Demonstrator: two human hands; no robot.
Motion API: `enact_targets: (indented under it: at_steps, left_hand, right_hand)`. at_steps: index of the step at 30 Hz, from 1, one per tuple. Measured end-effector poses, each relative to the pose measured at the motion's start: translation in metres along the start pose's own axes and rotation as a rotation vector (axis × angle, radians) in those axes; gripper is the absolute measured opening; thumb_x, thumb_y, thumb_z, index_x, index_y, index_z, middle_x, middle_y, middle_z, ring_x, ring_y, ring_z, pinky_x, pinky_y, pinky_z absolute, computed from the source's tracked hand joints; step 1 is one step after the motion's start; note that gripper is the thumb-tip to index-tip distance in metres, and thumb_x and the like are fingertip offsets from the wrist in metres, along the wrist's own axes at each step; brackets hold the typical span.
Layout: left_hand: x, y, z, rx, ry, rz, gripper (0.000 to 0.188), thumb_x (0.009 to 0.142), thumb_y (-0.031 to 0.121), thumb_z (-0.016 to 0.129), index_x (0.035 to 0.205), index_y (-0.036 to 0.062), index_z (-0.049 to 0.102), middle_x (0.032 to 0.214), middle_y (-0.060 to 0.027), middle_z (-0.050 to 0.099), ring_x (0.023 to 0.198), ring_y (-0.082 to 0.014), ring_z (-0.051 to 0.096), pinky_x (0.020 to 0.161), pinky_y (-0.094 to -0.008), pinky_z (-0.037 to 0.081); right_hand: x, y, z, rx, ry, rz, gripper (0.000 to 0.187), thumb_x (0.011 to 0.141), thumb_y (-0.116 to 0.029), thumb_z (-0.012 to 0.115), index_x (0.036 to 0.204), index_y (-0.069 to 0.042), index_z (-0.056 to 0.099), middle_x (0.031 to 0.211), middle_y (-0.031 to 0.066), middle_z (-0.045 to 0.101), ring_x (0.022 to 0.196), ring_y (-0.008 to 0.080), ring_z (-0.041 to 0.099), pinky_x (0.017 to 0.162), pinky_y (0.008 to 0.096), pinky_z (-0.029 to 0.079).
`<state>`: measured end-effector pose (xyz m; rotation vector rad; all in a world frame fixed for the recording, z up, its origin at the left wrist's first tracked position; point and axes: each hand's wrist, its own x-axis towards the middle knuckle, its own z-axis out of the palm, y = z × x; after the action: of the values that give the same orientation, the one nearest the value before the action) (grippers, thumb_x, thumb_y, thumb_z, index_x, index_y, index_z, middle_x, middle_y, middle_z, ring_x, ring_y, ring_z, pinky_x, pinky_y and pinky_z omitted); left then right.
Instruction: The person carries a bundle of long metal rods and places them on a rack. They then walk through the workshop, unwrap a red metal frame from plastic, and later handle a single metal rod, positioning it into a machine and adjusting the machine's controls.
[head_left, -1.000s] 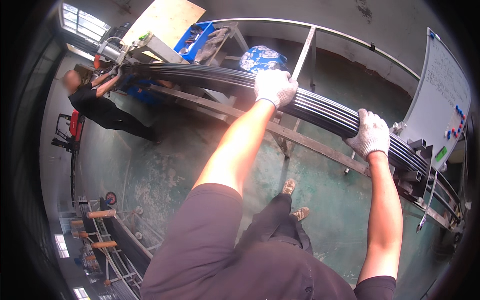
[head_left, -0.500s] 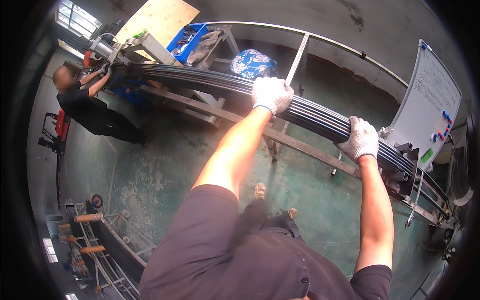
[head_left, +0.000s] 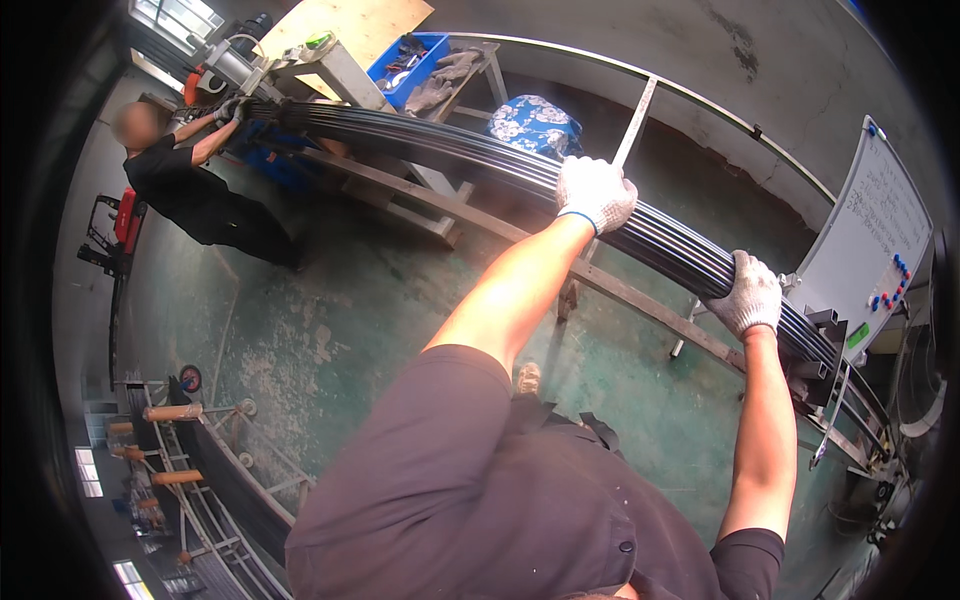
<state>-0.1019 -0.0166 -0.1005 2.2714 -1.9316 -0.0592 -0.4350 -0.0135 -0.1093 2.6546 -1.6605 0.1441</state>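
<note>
Left hand (head_left: pixel 597 193) shifted toward whiteboard (head_left: pixel 850 265); it and right hand (head_left: pixel 750 294), curled closed, grip bar bundle (head_left: pixel 682 246), apparently steadying it.

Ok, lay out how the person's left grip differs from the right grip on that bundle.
The left grip is nearer the co-worker; the right grip is nearer the whiteboard.
The left grip shows a blue cuff edge; the right grip shows none.
Shared: both wear pale knit gloves and hold the bundle of dark bars.
</note>
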Motion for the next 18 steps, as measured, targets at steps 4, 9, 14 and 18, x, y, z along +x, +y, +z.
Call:
enact_targets:
  at_steps: [4,9,14,18]
  left_hand:
    - [-0.001,-0.001,0.002,-0.011,0.05,0.019,0.045,0.107,0.038,0.053,0.105,0.0105,0.088,0.099,-0.0145,0.085,0.097,-0.0328,0.081,0.093,-0.0484,0.057]
    - [-0.003,0.0,-0.005,-0.033,-0.011,0.007,0.045,0.107,0.037,0.053,0.107,0.0089,0.088,0.103,-0.0153,0.085,0.102,-0.0322,0.08,0.096,-0.0485,0.053]
    - [-0.002,-0.001,-0.001,-0.045,0.006,0.002,0.044,0.106,0.036,0.053,0.108,0.0092,0.088,0.103,-0.0151,0.084,0.104,-0.0323,0.079,0.099,-0.0488,0.051]
    - [-0.002,-0.001,0.0,-0.036,0.043,0.027,0.045,0.106,0.037,0.054,0.105,0.0087,0.089,0.099,-0.0165,0.085,0.097,-0.0338,0.081,0.093,-0.0491,0.058]
  right_hand:
    - [0.0,0.0,0.0,-0.004,0.006,-0.003,0.076,0.071,-0.048,0.097,0.131,-0.011,0.067,0.12,0.0171,0.075,0.115,0.0381,0.073,0.105,0.0497,0.057]
    - [0.0,0.0,0.001,-0.009,0.01,-0.004,0.076,0.071,-0.048,0.097,0.13,-0.01,0.067,0.119,0.0173,0.075,0.115,0.0382,0.073,0.104,0.0498,0.057]
    - [0.0,-0.004,-0.002,0.006,0.014,0.001,0.076,0.07,-0.046,0.097,0.13,-0.01,0.067,0.119,0.0172,0.075,0.115,0.0376,0.073,0.104,0.0496,0.058]
    - [0.0,-0.002,-0.003,0.007,-0.002,0.011,0.075,0.071,-0.046,0.097,0.13,-0.01,0.067,0.12,0.0171,0.075,0.116,0.0374,0.073,0.105,0.0495,0.057]
